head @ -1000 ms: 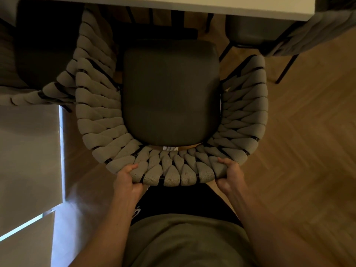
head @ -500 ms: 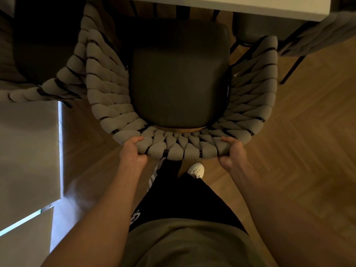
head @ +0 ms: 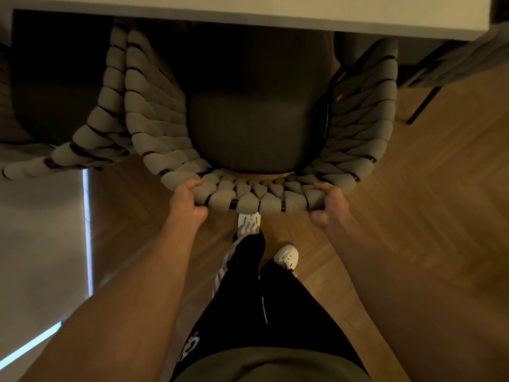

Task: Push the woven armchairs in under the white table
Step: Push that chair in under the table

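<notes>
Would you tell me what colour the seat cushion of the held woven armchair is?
Dark grey seat cushion, seen in the head view.

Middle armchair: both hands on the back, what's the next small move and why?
Probably one more short push forward: the seat cushion is only partly under the white table, and both the left hand and right hand hold the backrest.

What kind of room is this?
Probably a home dining area: a white table ringed by woven armchairs, dark seat cushion, and herringbone wood floor.
</notes>
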Demonstrator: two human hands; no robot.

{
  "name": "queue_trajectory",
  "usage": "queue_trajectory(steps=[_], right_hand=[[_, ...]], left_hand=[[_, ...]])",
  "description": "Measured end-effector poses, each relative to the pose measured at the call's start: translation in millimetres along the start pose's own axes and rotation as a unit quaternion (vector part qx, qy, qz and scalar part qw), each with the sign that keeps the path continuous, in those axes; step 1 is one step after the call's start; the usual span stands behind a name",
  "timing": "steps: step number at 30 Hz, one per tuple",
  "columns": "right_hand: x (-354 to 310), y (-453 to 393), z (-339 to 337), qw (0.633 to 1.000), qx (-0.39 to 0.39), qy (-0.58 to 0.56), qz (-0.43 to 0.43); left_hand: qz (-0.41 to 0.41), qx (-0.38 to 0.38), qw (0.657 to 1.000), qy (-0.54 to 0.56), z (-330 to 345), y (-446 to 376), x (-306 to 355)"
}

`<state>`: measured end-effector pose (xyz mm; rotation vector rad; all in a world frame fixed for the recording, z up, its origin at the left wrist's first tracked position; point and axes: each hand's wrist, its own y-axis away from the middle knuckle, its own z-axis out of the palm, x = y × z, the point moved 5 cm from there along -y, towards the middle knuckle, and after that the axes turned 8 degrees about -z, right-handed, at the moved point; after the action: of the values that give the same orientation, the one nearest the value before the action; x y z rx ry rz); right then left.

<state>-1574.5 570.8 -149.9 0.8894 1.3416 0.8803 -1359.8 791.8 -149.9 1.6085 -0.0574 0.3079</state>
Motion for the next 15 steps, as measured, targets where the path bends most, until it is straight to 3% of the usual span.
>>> queue_trajectory(steps=[9, 15], right_hand=[[-16, 2, 17, 0.996, -0.051, 0.070, 0.012], [-19, 9, 13, 0.993, -0.077, 0.083, -0.026]], left_hand=[[0.005, 0.017, 0.999, -0.048, 14, -10, 21], [0.004, -0.042, 0.997, -0.065, 9, 5, 24]])
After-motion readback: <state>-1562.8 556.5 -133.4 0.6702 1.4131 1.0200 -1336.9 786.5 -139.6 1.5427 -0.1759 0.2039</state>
